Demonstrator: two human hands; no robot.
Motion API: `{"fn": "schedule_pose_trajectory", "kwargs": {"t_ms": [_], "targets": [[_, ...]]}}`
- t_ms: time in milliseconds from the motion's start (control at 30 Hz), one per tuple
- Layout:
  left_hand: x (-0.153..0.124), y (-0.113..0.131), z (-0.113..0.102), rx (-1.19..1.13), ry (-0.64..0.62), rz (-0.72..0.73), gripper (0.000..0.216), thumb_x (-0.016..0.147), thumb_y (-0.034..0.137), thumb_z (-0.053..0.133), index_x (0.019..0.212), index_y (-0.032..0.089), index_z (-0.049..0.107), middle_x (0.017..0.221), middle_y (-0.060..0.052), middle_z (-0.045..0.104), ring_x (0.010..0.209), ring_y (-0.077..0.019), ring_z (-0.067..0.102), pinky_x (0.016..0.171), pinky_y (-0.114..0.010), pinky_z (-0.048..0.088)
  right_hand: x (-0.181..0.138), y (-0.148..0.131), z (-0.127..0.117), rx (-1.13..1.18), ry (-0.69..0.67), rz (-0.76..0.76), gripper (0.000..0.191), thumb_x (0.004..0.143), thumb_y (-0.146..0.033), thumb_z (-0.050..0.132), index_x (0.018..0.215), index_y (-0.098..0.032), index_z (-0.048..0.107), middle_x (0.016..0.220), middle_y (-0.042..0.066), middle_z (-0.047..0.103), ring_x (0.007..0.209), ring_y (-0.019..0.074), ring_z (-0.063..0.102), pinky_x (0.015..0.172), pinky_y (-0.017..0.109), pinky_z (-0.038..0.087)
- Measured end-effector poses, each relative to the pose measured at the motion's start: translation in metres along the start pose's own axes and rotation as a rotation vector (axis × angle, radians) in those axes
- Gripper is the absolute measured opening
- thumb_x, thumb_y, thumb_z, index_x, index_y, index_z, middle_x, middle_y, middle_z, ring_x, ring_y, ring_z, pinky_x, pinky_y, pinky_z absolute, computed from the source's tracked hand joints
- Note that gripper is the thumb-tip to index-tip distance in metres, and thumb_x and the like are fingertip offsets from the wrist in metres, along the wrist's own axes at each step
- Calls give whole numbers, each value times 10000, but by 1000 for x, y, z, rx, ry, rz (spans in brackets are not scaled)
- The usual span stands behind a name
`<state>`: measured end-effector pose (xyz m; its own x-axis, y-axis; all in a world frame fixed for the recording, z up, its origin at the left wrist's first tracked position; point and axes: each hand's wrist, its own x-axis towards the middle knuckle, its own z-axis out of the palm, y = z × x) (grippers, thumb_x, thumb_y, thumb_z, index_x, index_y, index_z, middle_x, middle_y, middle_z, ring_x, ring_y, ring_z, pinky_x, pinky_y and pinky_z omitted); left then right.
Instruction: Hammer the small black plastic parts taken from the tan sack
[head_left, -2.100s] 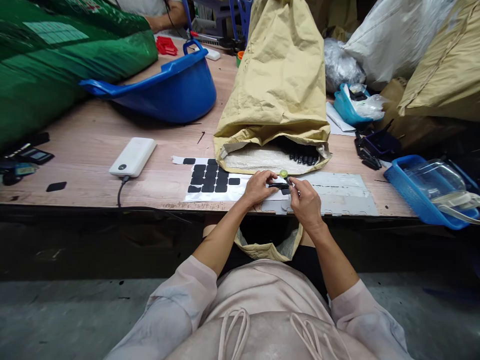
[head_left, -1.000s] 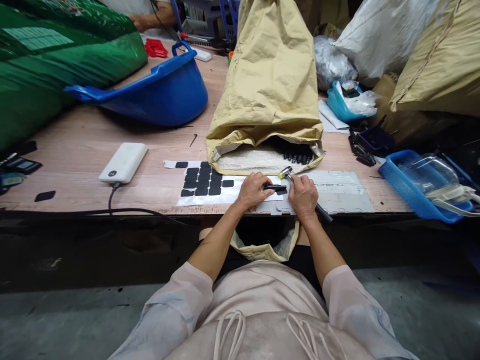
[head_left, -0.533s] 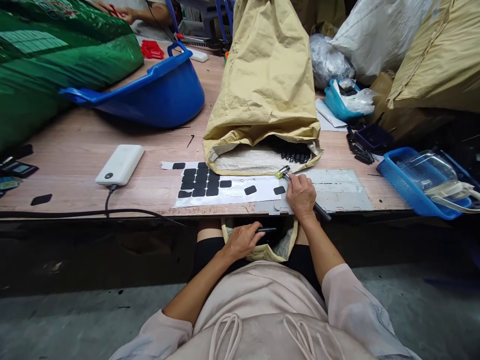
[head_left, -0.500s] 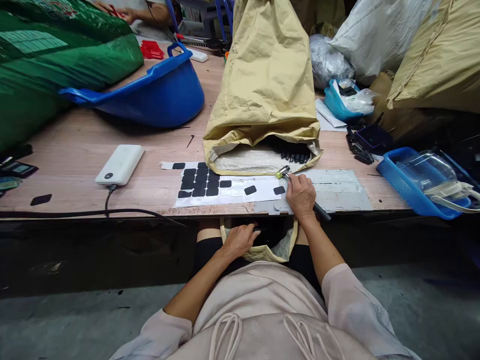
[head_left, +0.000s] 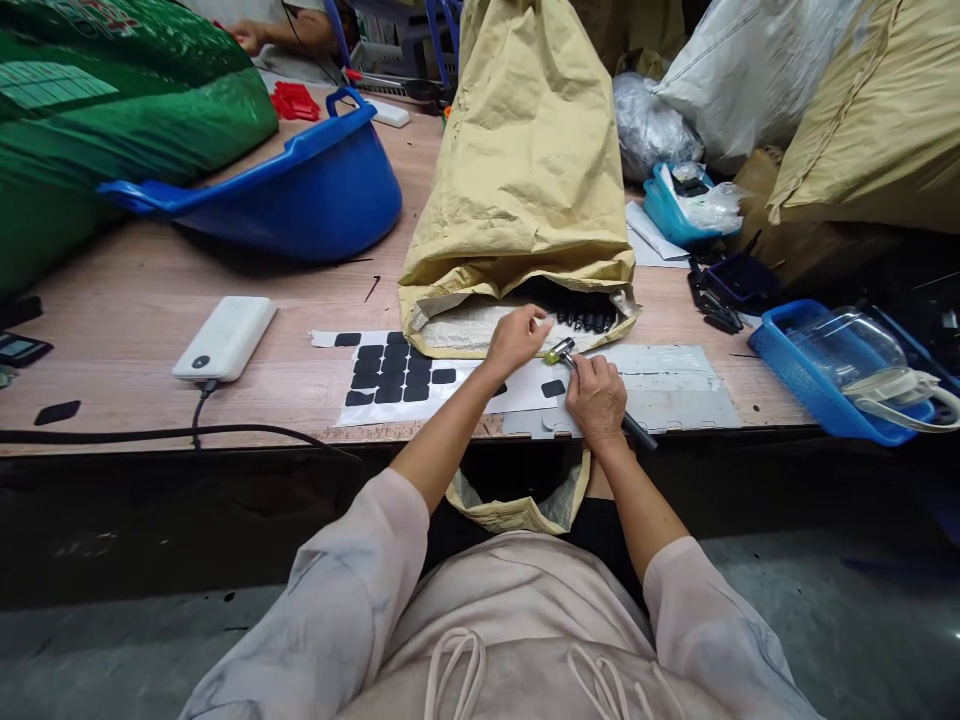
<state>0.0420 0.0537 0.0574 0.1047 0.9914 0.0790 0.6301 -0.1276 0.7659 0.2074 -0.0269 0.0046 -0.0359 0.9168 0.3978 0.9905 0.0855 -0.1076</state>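
My right hand (head_left: 598,398) rests at the table's front edge, wrapped round the dark handle of a small hammer (head_left: 639,431). The hammer's metal head with a yellowish face points left, above a white sheet. My left hand (head_left: 517,338) is over the table at the mouth of a yellow sack (head_left: 536,170), its fingers bent and slightly apart, with nothing seen in them. Inside the sack's mouth lie several shiny black pieces (head_left: 589,318). Black rounded pads (head_left: 391,382) stick to the white backing sheet (head_left: 450,400); one loose-set pad (head_left: 553,388) sits near the hammer.
An open yellow bag (head_left: 517,515) sits between my legs under the table edge. A blue basin (head_left: 330,190) and a white power bank (head_left: 225,340) with a cable are on the left. At right stand a blue basket (head_left: 825,385) and a teal basket (head_left: 667,210). Another person's hand (head_left: 247,36) shows far left.
My left hand has risen from the bag on my lap to the mouth of the sack on the table. My right hand keeps the hammer in nearly the same place.
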Motion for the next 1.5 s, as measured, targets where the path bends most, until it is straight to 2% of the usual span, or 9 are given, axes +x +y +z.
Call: {"fn": "schedule_pose_trajectory", "kwargs": {"t_ms": [67, 167, 433, 533, 667, 900, 1167, 1333, 1500], "targets": [[40, 1, 12, 104, 61, -144, 274, 981, 365, 593, 1058, 153, 749, 1029, -121, 768, 987, -249, 695, 853, -327, 510, 0, 0, 1, 6, 9, -5, 301, 985, -208, 521, 1228, -189, 697, 1010, 103, 627, 934, 260, 492, 774, 356, 366], [72, 4, 25, 201, 84, -323, 297, 962, 403, 612, 1020, 147, 751, 1149, -191, 756, 1108, -329, 700, 904, -393, 522, -1, 0, 1, 15, 15, -7, 301, 980, -199, 519, 1226, -187, 693, 1011, 103, 627, 936, 259, 494, 783, 353, 372], [72, 0, 25, 196, 89, -421, 211, 823, 361, 719, 916, 172, 730, 1124, -185, 753, 1102, -353, 706, 869, -399, 529, 0, -1, 0, 13, -1, 6, 296, 984, -205, 511, 1218, -186, 692, 1032, 105, 636, 937, 260, 498, 782, 353, 371], [59, -10, 12, 161, 60, -349, 132, 762, 302, 746, 829, 196, 706, 993, -110, 764, 996, -293, 705, 803, -342, 517, 0, -2, -1, 9, -8, 11, 298, 986, -201, 509, 1217, -186, 698, 1041, 105, 643, 931, 255, 502, 774, 347, 365], [20, -30, -9, 78, 31, -95, 93, 744, 262, 731, 803, 202, 690, 820, -24, 734, 815, -209, 662, 749, -298, 494, 0, -3, -2, 3, -12, 33, 296, 994, -218, 519, 1229, -190, 697, 1055, 104, 646, 943, 252, 511, 778, 341, 367], [-50, -69, -10, -30, -43, 198, 163, 781, 276, 740, 926, 203, 724, 898, -16, 711, 796, -179, 623, 745, -293, 491, 0, -2, -1, -18, -33, 82, 271, 1003, -247, 545, 1220, -204, 703, 1052, 100, 638, 960, 247, 519, 779, 331, 381], [-48, -76, -5, 59, -95, 283, 165, 833, 291, 747, 982, 223, 762, 902, -27, 683, 874, -208, 610, 813, -326, 485, -3, -2, -15, 204, 44, 78, 362, 1044, -230, 443, 1303, -188, 692, 1063, 104, 668, 923, 215, 614, 772, 302, 474], [-49, -76, -5, 111, -122, 299, 170, 862, 343, 750, 992, 242, 793, 876, -34, 677, 892, -221, 601, 818, -331, 473, -17, -9, -30, 454, 63, -26, 387, 1068, -282, 401, 1322, -192, 678, 1103, 114, 713, 1024, 220, 673, 907, 326, 544], [-49, -75, -3, 104, -116, 301, 185, 868, 331, 757, 1016, 231, 803, 925, -42, 692, 900, -216, 611, 815, -328, 468, -24, -15, -35, 507, 79, -66, 381, 1074, -288, 412, 1331, -187, 674, 1123, 118, 722, 1059, 215, 682, 958, 333, 545]]}}
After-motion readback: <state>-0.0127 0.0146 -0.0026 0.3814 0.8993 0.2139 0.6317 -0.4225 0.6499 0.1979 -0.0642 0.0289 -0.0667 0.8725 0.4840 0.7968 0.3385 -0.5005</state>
